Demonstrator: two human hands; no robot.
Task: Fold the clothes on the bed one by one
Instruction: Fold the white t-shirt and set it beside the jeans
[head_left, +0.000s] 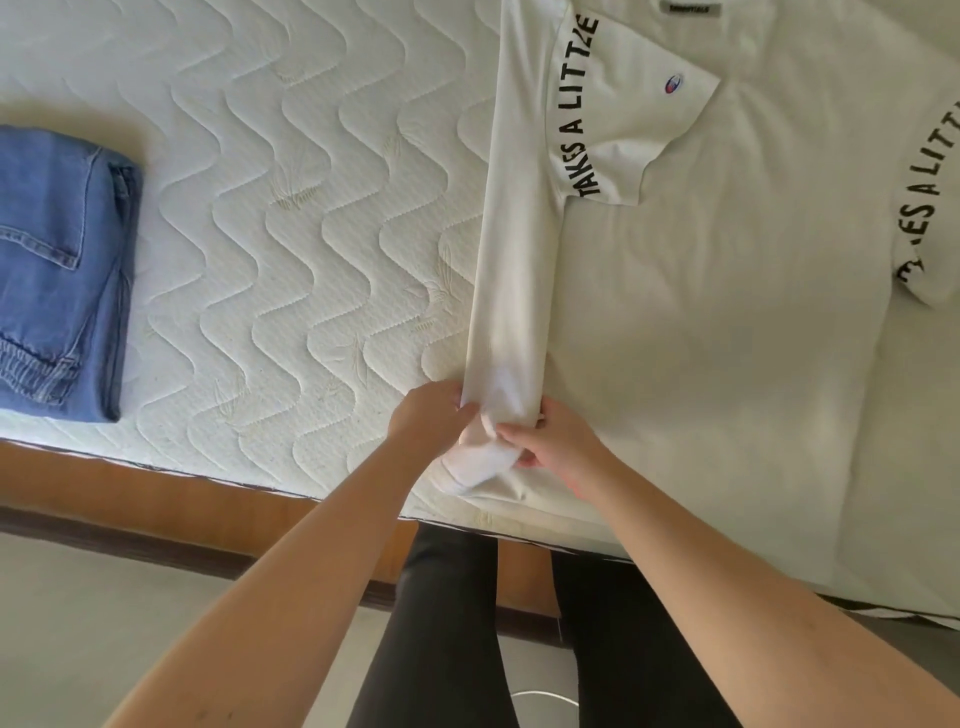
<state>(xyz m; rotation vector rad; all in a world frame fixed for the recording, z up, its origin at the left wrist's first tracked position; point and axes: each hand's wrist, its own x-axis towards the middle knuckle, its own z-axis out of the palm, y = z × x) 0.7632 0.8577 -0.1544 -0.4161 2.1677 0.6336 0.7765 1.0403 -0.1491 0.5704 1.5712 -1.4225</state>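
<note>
A white T-shirt (701, 312) with black lettering on its sleeves lies spread on the bed, collar far from me. Its left side is folded inward, with the left sleeve (623, 119) lying on the body. My left hand (426, 415) and my right hand (556, 441) both grip the bunched lower left corner of the shirt near the bed's front edge, almost touching each other. A pair of folded blue jeans (57, 270) rests at the left of the bed.
The quilted white mattress (291, 234) shows between the jeans and the shirt. A brown wooden bed frame (156, 499) runs along the front edge. My legs in black trousers (441, 623) stand against it on a pale floor.
</note>
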